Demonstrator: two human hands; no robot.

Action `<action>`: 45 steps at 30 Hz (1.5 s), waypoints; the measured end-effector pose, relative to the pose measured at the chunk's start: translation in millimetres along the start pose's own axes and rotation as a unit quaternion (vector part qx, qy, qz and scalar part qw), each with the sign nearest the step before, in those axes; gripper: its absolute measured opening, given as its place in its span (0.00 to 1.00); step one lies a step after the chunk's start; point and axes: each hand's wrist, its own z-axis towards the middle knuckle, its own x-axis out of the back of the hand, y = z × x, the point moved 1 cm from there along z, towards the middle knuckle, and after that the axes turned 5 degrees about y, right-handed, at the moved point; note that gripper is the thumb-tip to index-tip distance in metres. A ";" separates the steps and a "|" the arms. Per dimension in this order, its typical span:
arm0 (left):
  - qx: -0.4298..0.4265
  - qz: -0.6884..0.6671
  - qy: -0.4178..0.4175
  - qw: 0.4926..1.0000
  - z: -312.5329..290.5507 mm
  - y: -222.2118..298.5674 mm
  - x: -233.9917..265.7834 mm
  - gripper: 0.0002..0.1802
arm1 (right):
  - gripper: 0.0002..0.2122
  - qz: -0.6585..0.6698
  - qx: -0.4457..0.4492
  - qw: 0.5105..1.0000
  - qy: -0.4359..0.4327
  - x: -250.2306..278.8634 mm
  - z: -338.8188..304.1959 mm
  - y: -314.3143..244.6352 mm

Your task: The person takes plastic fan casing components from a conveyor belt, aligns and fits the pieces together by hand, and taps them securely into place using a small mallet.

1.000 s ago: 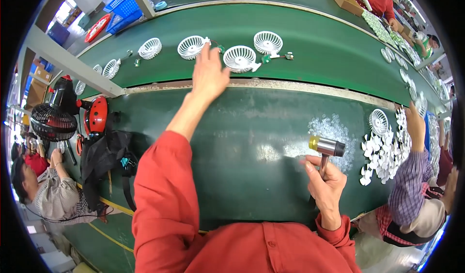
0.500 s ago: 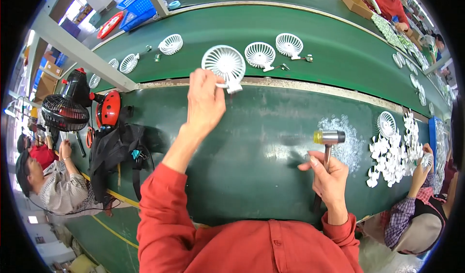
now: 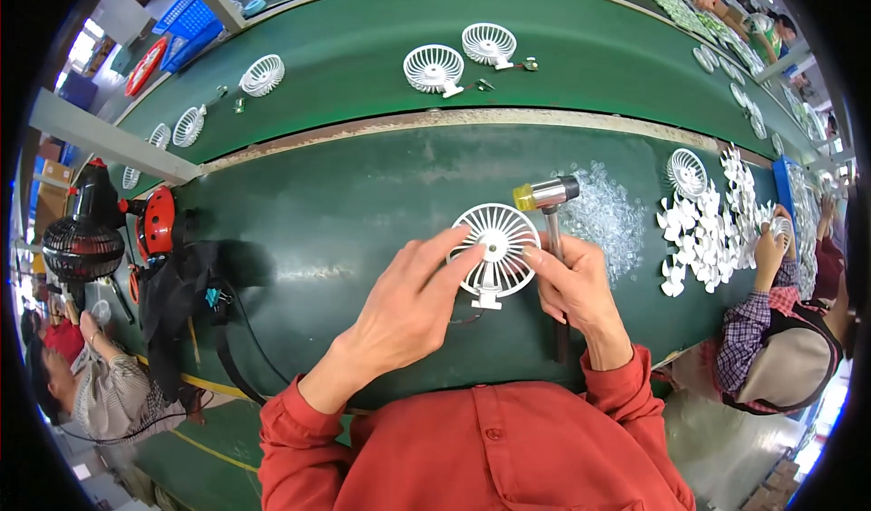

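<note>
A round white slatted fan housing (image 3: 520, 223) with a short stem is held above the green bench, its centre facing up. My left hand (image 3: 408, 298) is closed at its left side, the fingertips reaching in towards the dark spot at the hub; anything small between them cannot be made out. My right hand (image 3: 581, 280) is closed round the handle of a small mallet (image 3: 546, 193) with one yellow and one black face. The right thumb also touches the housing's right rim. A thin wire hangs below the stem.
To the right lie a heap of small clear pieces (image 3: 603, 221), a pile of white fan blades (image 3: 703, 239) and another housing (image 3: 687, 173). More housings (image 3: 434, 68) rest on the belt ahead. A black desk fan (image 3: 83, 239) and dark bag stand left. Co-workers sit at both sides.
My left hand has brought the fan housing from the belt's edge back towards me. My right hand, still gripping the mallet, has moved left to meet the housing.
</note>
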 end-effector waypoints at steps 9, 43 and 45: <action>0.478 -0.571 -0.035 0.666 -23.5 1.8 -17.1 0.33 | 0.14 -0.038 -0.007 0.999 0.011 6.1 6.8 -12.1; 0.483 -0.704 0.112 0.509 -13.2 4.6 -48.8 0.17 | 0.14 -0.164 0.090 0.982 -0.014 -21.5 -19.6 7.9; 0.480 -0.696 0.107 0.523 -11.4 6.7 -46.7 0.17 | 0.15 -0.230 0.094 0.968 -0.024 -18.1 -19.4 2.8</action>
